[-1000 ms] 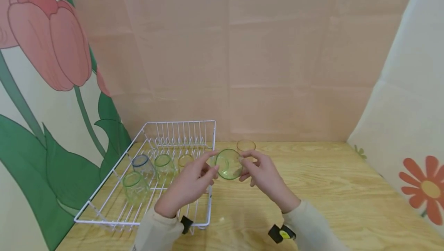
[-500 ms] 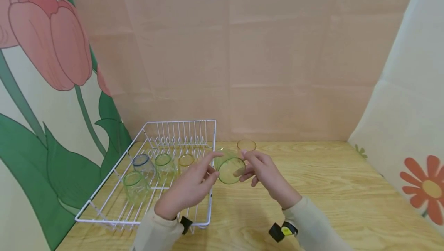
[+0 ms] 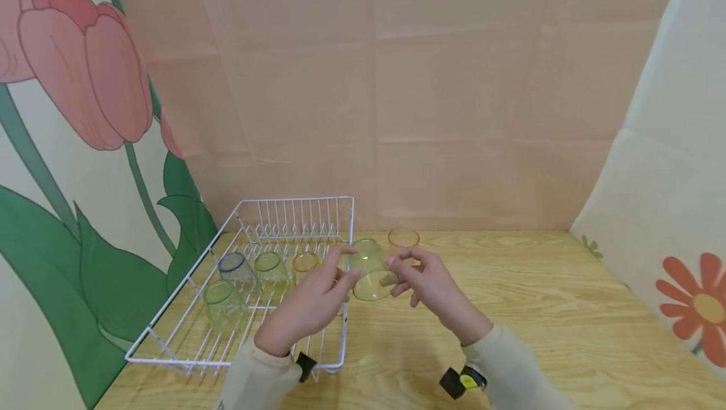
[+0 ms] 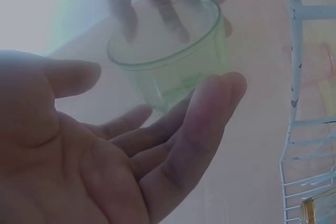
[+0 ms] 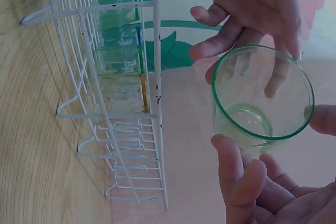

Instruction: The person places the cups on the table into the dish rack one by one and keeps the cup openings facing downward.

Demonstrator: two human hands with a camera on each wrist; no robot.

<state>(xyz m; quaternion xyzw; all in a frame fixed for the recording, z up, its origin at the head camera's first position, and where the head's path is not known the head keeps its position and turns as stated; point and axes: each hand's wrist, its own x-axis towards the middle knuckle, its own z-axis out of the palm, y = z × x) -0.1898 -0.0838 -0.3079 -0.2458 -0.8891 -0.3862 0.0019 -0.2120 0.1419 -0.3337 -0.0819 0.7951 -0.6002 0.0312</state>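
Note:
A pale green drinking glass (image 3: 368, 259) is held in the air between my two hands, tilted, its mouth turned down and towards me. From the left, my left hand (image 3: 309, 300) holds its side, with the index finger and thumb near the glass. My right hand (image 3: 431, 287) grips the opposite side. In the right wrist view, the right thumb (image 5: 323, 120) meets the green rim and the fingers lie under the glass. The left wrist view shows the left fingers (image 4: 194, 124) curled beneath the glass.
Left of my hands stands a white wire dish rack (image 3: 297, 198). In it are a blue-rimmed glass (image 3: 237, 274), two green glasses and an amber-rimmed glass (image 3: 305, 262). Another amber-rimmed glass (image 3: 403, 238) stands on the wooden table (image 3: 510, 290) behind my right hand.
The green glass has turned between my fingers: its mouth faced me a second ago, and now it has tipped downward with the base raised. Both hands stay nearly in place.

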